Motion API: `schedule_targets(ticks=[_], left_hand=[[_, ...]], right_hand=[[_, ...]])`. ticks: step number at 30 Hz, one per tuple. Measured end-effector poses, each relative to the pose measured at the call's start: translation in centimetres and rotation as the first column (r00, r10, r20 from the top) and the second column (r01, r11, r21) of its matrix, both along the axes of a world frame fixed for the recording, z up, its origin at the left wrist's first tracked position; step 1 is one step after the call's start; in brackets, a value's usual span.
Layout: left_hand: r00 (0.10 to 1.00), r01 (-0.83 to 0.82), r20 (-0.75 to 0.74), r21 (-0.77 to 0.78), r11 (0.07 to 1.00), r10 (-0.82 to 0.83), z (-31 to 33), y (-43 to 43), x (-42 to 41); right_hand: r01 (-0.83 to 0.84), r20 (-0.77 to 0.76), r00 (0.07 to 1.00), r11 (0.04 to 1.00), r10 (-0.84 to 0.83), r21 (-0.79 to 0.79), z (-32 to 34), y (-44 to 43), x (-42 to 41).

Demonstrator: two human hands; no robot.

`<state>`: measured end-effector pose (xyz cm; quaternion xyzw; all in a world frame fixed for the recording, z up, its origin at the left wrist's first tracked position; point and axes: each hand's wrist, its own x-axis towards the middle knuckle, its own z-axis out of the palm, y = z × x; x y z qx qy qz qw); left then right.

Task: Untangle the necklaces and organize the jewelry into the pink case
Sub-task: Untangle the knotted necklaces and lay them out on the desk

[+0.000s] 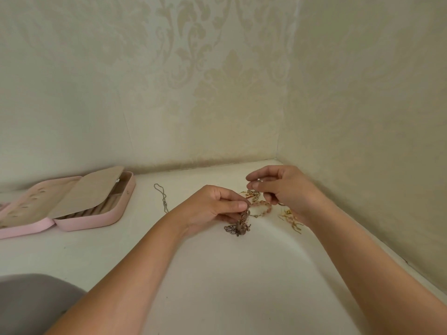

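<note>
Fingers (235,204) of the left hand (212,206) are pinched together, thumb against fingertips, on a tangled clump of necklaces (238,226). Its dark chains hang from the pinch down onto the white bench (217,274). Just beyond and to the right, the fingers (260,188) of the right hand (285,187) pinch a small silvery piece (258,180), too small to identify.

Between the two sets of fingers, a bunch of gold chain (254,195) and a pink beaded strand (262,209) lie on the bench. Loose gold pieces (291,218) lie below the right hand, partly hidden by it. Left of the left fingers and apart from them, a thin silver chain (163,198) lies alone. Well beyond it to the left, the pink case (96,220) lies open flat, with a beige flap (89,192) covering part of its padded compartments. Cream patterned wallpaper (217,81) meets in a corner behind the right fingers. A grey shape (36,303) sits at the near left.

Both bare forearms reach in from the near edge and converge. The left hand is held low, knuckles up. The right hand is held slightly higher, its curled fingers pointing left.
</note>
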<state>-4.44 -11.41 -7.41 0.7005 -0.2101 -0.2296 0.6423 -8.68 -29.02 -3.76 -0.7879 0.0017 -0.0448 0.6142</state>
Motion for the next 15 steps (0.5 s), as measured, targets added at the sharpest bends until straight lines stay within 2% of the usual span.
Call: schedule_targets(ticks=[5, 7, 10, 12, 15], left_hand=[[0.994, -0.048, -0.100, -0.008, 0.999, 0.047, 0.2, 0.0, -0.1], [0.986, -0.055, -0.160, -0.058, 0.997, 0.045, 0.3, 0.2, 0.1], [0.970, -0.096, -0.235, -0.145, 0.985, 0.060, 0.4, 0.2, 0.4], [0.962, -0.146, -0.256, -0.177, 0.973, 0.098, 0.4, 0.2, 0.4], [0.963, -0.179, -0.233, -0.182, 0.967, 0.135, 0.4, 0.1, 0.4]], right_hand=[[0.015, -0.013, 1.000, 0.985, -0.017, -0.174, -1.0, 0.4, 0.4], [0.011, -0.015, 1.000, 0.960, -0.016, -0.281, -1.3, 0.7, 0.3], [0.062, 0.029, 0.998, 0.940, -0.056, -0.335, -1.4, 1.1, 0.2], [0.053, 0.007, 0.999, 0.962, -0.054, -0.267, -1.3, 1.2, 0.2], [-0.034, -0.090, 0.996, 0.999, 0.030, -0.036, -1.3, 1.4, 0.2]])
